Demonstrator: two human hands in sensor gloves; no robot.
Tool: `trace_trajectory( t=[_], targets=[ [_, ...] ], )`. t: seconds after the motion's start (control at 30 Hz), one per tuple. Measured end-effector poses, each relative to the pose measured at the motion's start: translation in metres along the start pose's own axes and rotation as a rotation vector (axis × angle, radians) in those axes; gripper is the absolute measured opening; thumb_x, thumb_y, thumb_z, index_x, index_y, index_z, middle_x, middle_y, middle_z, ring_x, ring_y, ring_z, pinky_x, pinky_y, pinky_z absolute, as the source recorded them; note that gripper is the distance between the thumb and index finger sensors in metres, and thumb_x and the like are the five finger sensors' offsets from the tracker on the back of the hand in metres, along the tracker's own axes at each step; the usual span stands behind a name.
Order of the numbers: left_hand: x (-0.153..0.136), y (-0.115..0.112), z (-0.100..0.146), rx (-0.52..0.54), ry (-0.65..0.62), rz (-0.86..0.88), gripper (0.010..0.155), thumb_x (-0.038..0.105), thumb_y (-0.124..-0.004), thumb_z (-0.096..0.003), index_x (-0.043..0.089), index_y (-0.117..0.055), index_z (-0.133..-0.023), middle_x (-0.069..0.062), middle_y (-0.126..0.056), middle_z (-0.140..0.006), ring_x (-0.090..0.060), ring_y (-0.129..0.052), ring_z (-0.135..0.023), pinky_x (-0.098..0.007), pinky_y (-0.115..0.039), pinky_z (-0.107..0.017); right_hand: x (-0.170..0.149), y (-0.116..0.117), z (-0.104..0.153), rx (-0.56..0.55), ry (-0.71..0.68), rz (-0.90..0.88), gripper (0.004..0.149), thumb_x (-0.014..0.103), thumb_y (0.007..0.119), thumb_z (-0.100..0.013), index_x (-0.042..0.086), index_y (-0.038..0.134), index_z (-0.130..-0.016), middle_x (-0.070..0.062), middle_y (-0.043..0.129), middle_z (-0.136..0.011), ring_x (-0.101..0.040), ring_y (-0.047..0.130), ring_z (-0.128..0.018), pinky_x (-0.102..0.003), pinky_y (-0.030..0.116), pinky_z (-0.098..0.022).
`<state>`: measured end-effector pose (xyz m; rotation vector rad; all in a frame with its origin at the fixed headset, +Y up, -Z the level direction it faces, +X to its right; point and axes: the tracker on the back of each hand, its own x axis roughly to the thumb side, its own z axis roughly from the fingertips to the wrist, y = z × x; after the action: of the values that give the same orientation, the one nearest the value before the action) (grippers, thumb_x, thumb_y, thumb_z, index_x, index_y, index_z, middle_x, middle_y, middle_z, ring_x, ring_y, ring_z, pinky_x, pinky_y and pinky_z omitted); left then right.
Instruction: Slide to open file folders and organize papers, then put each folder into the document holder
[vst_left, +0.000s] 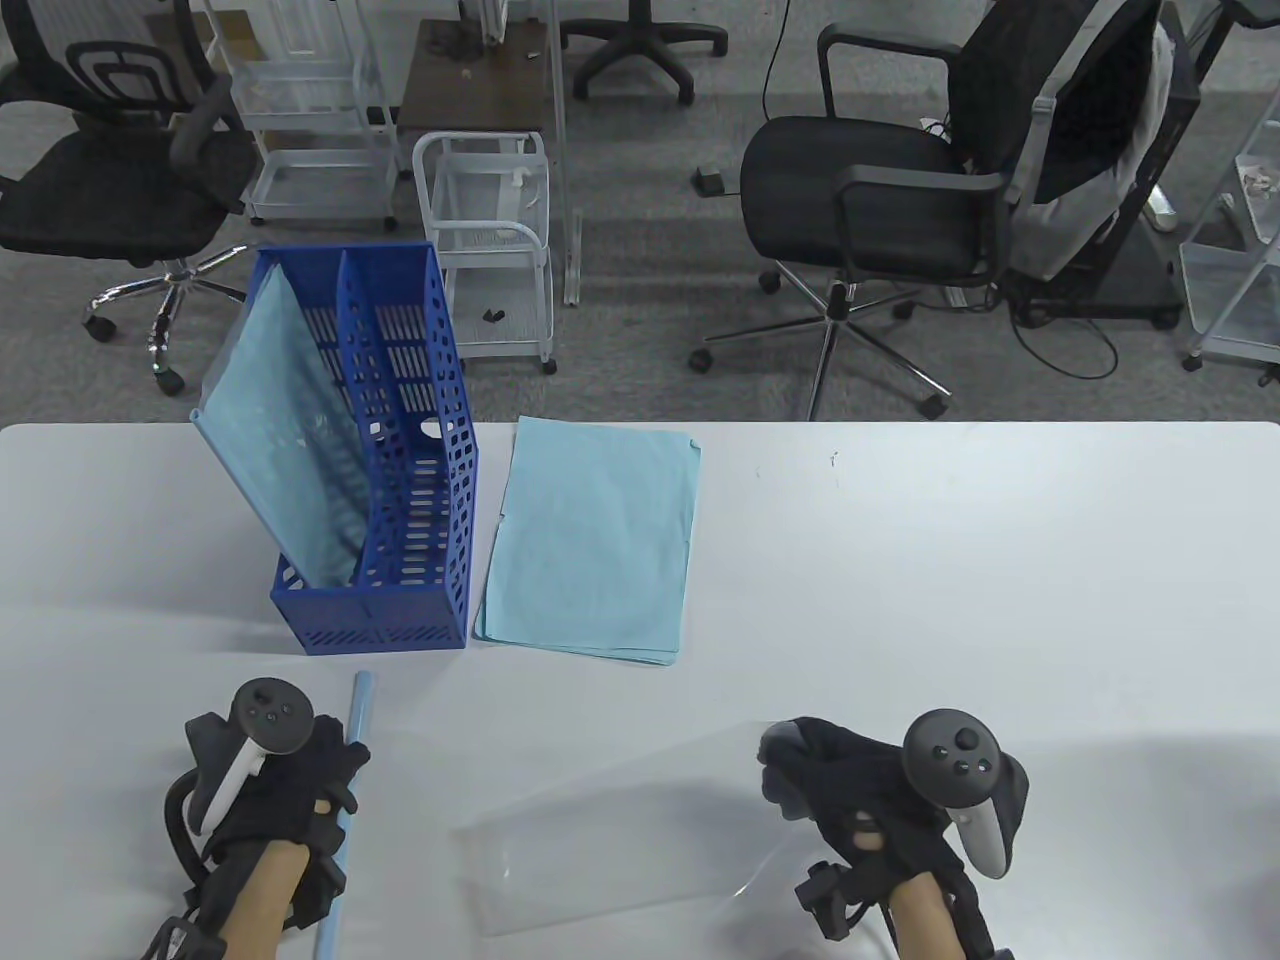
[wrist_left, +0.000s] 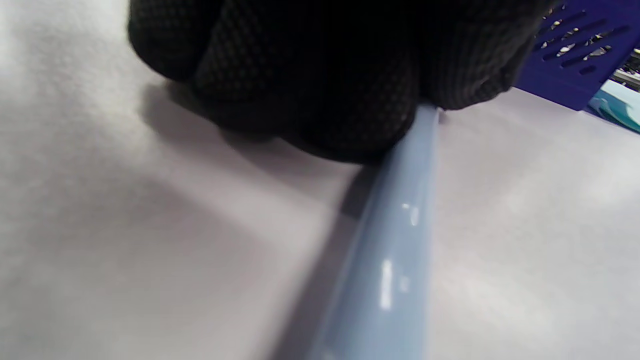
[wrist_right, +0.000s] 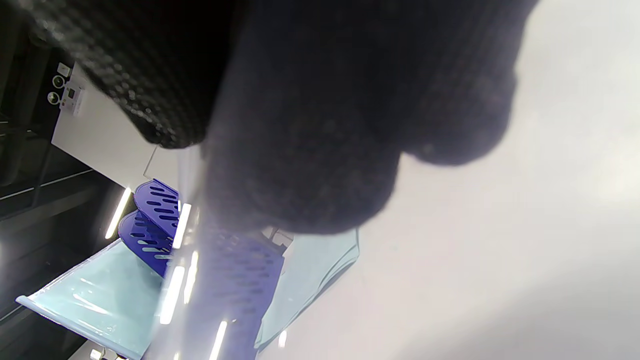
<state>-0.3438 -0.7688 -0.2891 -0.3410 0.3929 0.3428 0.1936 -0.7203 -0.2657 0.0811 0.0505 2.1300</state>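
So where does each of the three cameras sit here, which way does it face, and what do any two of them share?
Table view: high up, looking down at the white table and the office beyond; both gloved hands show, left hand gripping the blue slide bar, right hand on the clear cover.
Left wrist view: under the left hand, near the tabletop, looking along the slide bar; gloved fingers on top.
Right wrist view: tilted, under the right hand, facing the document holder; blurred fingers fill the top.
Shared: all three catch the blue holder.
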Motion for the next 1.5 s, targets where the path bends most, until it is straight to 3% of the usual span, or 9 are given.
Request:
trace_trajectory(
  t=[0.37,0.5,0.67,0.8,0.93,1.03,1.13,1.33,1.5],
  targets=[
    [-0.006,0.004,0.006,0.015,0.006,0.044,0.054,0.054,-0.088,-0.0436,0.017,-0.089,-0.083,0.004,-0.105,-0.047,-0.018,-0.105,-0.031,-0.043,-0.088,-0.041,0.001,0.004,-0.001,0.009,0.002,0.023,0.041,0.044,0.088,-0.036,0.019,0.096,-0.068,0.000,0.109,-0.045,-0.016,0.107,-0.026,-0.033,0.095,-0.023],
    [-0.002,0.020,0.029,0.136,0.009,0.045,0.054,0.055,-0.087,-0.0437,0.018,-0.089,-0.083,0.004,-0.105,-0.045,-0.017,-0.105,-0.028,-0.042,-0.088,-0.038,0.002,0.005,-0.001,0.010,0.003,0.031,0.041,0.044,0.088,-0.036,0.019,0.096,-0.068,0.001,0.109,-0.045,-0.016,0.107,-0.026,-0.033,0.095,-0.023],
    [0.031,0.035,0.076,0.233,-0.310,0.133,0.060,0.055,-0.086,-0.0443,0.020,-0.082,-0.092,0.001,-0.105,-0.060,-0.023,-0.106,-0.044,-0.046,-0.085,-0.048,0.005,0.008,-0.001,0.017,-0.022,0.036,0.041,0.044,0.088,-0.036,0.021,0.096,-0.068,0.001,0.109,-0.046,-0.016,0.108,-0.028,-0.033,0.095,-0.025],
    [0.084,0.016,0.105,0.025,-0.677,0.097,0.074,0.058,-0.087,-0.0441,0.031,-0.065,-0.110,-0.001,-0.079,-0.110,-0.031,-0.084,-0.101,-0.053,-0.067,-0.076,0.011,0.007,0.001,0.024,-0.082,0.019,0.040,0.045,0.088,-0.036,0.023,0.096,-0.069,0.003,0.109,-0.049,-0.017,0.108,-0.032,-0.034,0.096,-0.028],
    [0.126,-0.002,0.111,-0.228,-0.798,0.043,0.082,0.061,-0.088,-0.0435,0.038,-0.054,-0.115,0.003,-0.056,-0.123,-0.031,-0.058,-0.117,-0.056,-0.051,-0.084,0.018,0.004,0.004,0.026,-0.182,-0.028,0.040,0.045,0.088,-0.035,0.025,0.096,-0.069,0.004,0.108,-0.050,-0.017,0.108,-0.034,-0.034,0.095,-0.030],
    [0.146,-0.010,0.102,-0.353,-0.825,0.025,0.078,0.057,-0.089,-0.0445,0.038,-0.057,-0.113,0.004,-0.069,-0.118,-0.031,-0.076,-0.108,-0.055,-0.062,-0.079,0.024,0.001,0.007,0.033,-0.262,-0.076,0.040,0.045,0.088,-0.035,0.028,0.095,-0.070,0.005,0.108,-0.053,-0.017,0.108,-0.038,-0.035,0.095,-0.033],
    [0.154,-0.016,0.097,-0.402,-0.840,0.099,0.047,0.043,-0.081,-0.0502,0.029,-0.086,-0.095,-0.001,-0.100,-0.086,-0.026,-0.106,-0.071,-0.048,-0.083,-0.060,0.028,-0.001,0.010,0.003,-0.292,-0.089,0.040,0.045,0.088,-0.035,0.028,0.095,-0.070,0.005,0.108,-0.055,-0.018,0.107,-0.040,-0.036,0.094,-0.034],
    [0.132,-0.011,0.097,-0.237,-0.839,0.256,0.045,0.041,-0.081,-0.0482,0.030,-0.091,-0.090,-0.001,-0.104,-0.070,-0.023,-0.108,-0.048,-0.045,-0.088,-0.045,0.017,-0.015,0.011,-0.052,-0.191,-0.092,0.071,0.059,0.085,-0.035,0.025,0.071,-0.096,-0.003,0.090,-0.090,-0.034,0.094,-0.076,-0.060,0.073,-0.063],
    [0.109,0.002,0.095,-0.140,-0.812,0.509,0.044,0.041,-0.081,-0.0478,0.030,-0.092,-0.089,-0.002,-0.104,-0.066,-0.022,-0.108,-0.041,-0.044,-0.089,-0.040,-0.012,-0.026,0.003,-0.054,-0.041,-0.264,0.088,0.066,0.082,-0.035,0.023,0.050,-0.105,-0.009,0.066,-0.108,-0.047,0.072,-0.093,-0.067,0.059,-0.067]
  ],
)
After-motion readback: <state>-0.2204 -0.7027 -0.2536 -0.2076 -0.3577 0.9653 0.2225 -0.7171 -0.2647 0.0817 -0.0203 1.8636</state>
